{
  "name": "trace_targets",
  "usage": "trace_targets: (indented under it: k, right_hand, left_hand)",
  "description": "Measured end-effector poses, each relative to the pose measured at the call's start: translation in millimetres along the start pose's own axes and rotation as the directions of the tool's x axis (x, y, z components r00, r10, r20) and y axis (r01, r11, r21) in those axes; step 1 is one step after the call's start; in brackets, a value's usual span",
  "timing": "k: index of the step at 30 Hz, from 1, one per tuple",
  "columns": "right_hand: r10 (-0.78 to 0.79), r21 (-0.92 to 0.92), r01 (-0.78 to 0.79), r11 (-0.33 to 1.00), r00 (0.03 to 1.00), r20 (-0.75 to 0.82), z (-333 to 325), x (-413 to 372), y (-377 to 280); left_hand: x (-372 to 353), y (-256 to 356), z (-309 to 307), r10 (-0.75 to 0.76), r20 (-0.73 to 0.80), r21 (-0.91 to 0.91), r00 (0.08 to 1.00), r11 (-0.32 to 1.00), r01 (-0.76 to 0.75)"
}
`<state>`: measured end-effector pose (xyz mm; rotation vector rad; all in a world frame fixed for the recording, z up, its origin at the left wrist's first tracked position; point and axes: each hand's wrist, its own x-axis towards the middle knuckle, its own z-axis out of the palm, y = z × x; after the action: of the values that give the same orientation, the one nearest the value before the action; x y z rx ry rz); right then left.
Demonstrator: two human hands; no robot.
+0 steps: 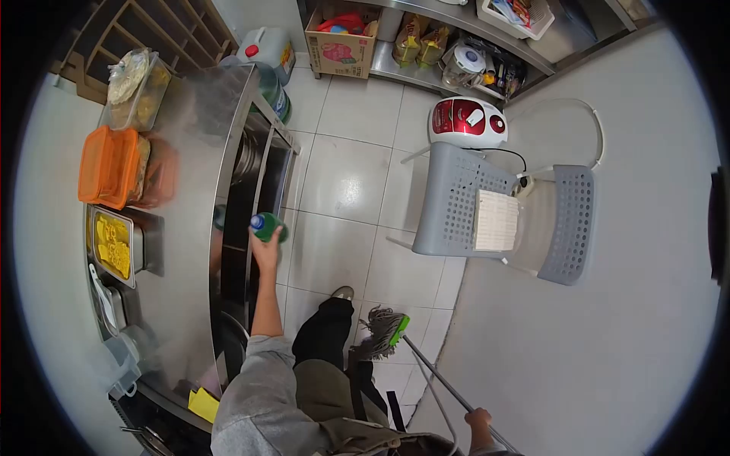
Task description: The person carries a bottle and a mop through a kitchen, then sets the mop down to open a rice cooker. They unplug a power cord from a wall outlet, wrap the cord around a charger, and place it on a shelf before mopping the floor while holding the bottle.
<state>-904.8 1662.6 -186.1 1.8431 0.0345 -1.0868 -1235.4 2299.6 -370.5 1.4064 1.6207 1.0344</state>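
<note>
My left hand (pixel 265 249) is wrapped round a green bottle (pixel 271 226) with a blue cap, held out beside the front edge of the steel table (pixel 194 251). My right hand (pixel 479 419) grips the grey handle of a mop (pixel 439 375), low at the right. The mop's grey string head (pixel 378 334), with its green clamp (pixel 400 330), is down by my feet. Beneath the tabletop, dark shelf space lies just left of the bottle.
A grey chair (pixel 449 205) with a white slab (pixel 496 220) on it stands to the right, near a red-and-white appliance (pixel 465 123). Orange containers (pixel 114 167) and a tray of yellow food (pixel 114 245) sit on the table. A cardboard box (pixel 340 52) is ahead.
</note>
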Motion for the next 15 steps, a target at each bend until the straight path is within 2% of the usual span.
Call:
trace_targets:
  k: [2, 3, 5, 6, 8, 9, 12, 15]
  right_hand:
    - [0.003, 0.002, -0.003, 1.0, 1.0, 0.016, 0, -4, -3]
    - [0.002, 0.008, -0.002, 1.0, 0.999, 0.033, 2, -3, -5]
    - [0.012, 0.004, -0.012, 1.0, 1.0, 0.013, 14, 3, -7]
    - [0.016, 0.021, -0.016, 1.0, 1.0, -0.008, 16, 4, -7]
    - [0.038, 0.044, -0.037, 0.998, 0.999, -0.024, 17, 3, -8]
    - [0.044, 0.047, -0.043, 0.998, 0.999, -0.017, 20, 2, -7]
    - [0.058, 0.048, -0.057, 0.997, 0.998, -0.033, 20, -6, -12]
    - [0.072, 0.068, -0.072, 0.995, 0.997, -0.002, 20, -14, -15]
  left_hand:
    - [-11, 14, 22, -0.07, 0.133, -0.141, 0.989, 0.986, 0.088]
    - [-12, -6, 37, -0.015, 0.184, -0.091, 0.983, 0.995, 0.032]
    - [-9, -10, 60, -0.152, 0.496, -0.067, 0.855, 0.975, 0.212]
    - [-11, -5, 70, -0.153, 0.503, -0.064, 0.85, 0.975, 0.213]
    - [-16, 27, 89, -0.43, 0.606, 0.072, 0.669, 0.867, 0.493]
    - [-14, 23, 98, -0.43, 0.613, 0.075, 0.663, 0.867, 0.493]
    - [-6, 21, 122, -0.574, 0.762, 0.145, 0.301, 0.604, 0.784]
    - [7, 29, 137, -0.589, 0.756, 0.195, 0.287, 0.62, 0.76]
